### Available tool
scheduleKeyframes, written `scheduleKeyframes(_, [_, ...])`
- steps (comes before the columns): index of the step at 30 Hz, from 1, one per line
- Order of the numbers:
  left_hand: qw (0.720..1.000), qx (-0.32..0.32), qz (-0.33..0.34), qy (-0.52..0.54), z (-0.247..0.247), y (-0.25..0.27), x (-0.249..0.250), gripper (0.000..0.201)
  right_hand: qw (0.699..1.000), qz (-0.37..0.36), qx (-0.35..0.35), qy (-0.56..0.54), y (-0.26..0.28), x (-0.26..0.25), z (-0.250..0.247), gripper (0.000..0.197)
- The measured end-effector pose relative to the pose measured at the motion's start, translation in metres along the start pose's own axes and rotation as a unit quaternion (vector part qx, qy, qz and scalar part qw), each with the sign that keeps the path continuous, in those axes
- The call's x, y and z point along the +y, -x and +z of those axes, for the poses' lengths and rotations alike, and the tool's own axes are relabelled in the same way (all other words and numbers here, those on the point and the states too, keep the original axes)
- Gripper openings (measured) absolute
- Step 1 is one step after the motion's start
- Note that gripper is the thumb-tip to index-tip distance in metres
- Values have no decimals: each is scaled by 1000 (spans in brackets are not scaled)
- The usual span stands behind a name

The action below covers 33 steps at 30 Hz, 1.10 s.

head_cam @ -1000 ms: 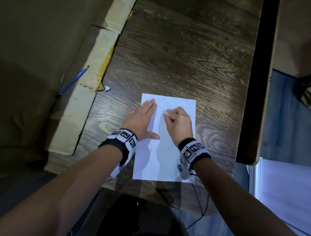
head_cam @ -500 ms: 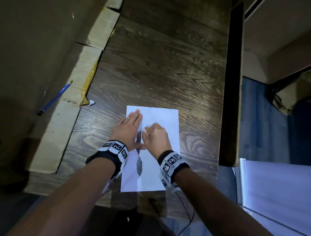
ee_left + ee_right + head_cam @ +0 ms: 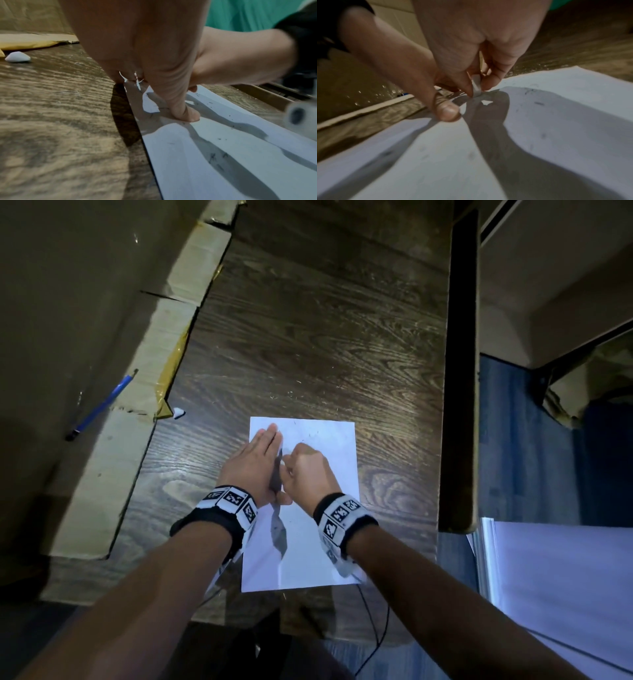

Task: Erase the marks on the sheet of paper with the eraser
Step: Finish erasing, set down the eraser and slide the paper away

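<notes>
A white sheet of paper (image 3: 318, 556) lies on the dark wooden table (image 3: 325, 337), with faint pencil marks and eraser crumbs (image 3: 217, 158) on it. My left hand (image 3: 253, 463) lies flat with straight fingers on the sheet's left part, pressing it down. My right hand (image 3: 305, 470) sits just beside it. In the right wrist view its thumb and fingertips pinch a small white eraser (image 3: 476, 86), whose lower end touches the paper. The head view hides the eraser behind the knuckles.
A flattened cardboard box (image 3: 113, 467) lies along the table's left edge with a blue pen (image 3: 102, 405) on it. A small white lump (image 3: 17, 57) lies on the wood near the cardboard. A dark upright board (image 3: 460, 371) borders the table's right side.
My right hand has drawn left, close against the left hand. The head view has shifted, so the sheet sits lower and further left in the frame. The left hand stays flat on the paper.
</notes>
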State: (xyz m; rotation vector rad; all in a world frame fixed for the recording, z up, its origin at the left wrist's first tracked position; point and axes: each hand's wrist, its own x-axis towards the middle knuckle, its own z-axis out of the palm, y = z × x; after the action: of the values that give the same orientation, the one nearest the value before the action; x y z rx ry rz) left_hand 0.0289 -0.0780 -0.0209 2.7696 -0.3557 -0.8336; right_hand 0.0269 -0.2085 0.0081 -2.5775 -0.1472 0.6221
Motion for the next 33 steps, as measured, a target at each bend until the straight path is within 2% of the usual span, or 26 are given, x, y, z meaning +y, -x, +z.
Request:
scheduleKeyframes(3, [1000, -15, -1, -2, 0, -2, 0, 128, 998, 16, 59, 7, -27, -9, -9, 20])
scheduleKeyframes(5, [1000, -15, 1, -3, 1, -3, 0, 125, 997, 29, 69, -7, -20, -10, -5, 21])
scheduleKeyframes(8, [1000, 13, 0, 9, 2, -2, -1, 108, 999, 16, 28, -25, 18, -5, 7, 13])
scheduleKeyframes(10, [1000, 17, 2, 12, 3, 0, -2, 102, 999, 2, -1, -35, 28, -2, 7, 20])
scheduleKeyframes(13, [1000, -7, -7, 0, 2, 0, -2, 120, 998, 47, 37, -32, -9, -5, 1, 16])
scheduleKeyframes(15, [1000, -7, -4, -12, 0, -3, 1, 128, 994, 65, 80, -32, -30, -6, -3, 22])
scheduleKeyframes(18, [1000, 5, 1, -2, 2, -2, 1, 123, 994, 65, 78, -47, -8, -3, 6, 16])
scheduleKeyframes(21, [1000, 27, 7, 2, 5, 2, -4, 112, 996, 17, 54, -74, 22, 8, 17, 18])
scheduleKeyframes(26, [1000, 8, 9, 8, 6, -1, -6, 129, 993, 17, 115, -28, -38, 5, 4, 23])
scheduleKeyframes(28, [1000, 9, 8, 6, 6, -2, -6, 130, 989, 20, 139, -41, -36, 2, 7, 23])
scheduleKeyframes(30, [1000, 24, 11, 4, 7, -1, -6, 124, 990, 23, 126, -63, -11, 8, 20, 17])
scheduleKeyframes(33, [999, 43, 11, 7, 8, 0, -7, 113, 996, 5, 57, -71, 23, 21, 31, 20])
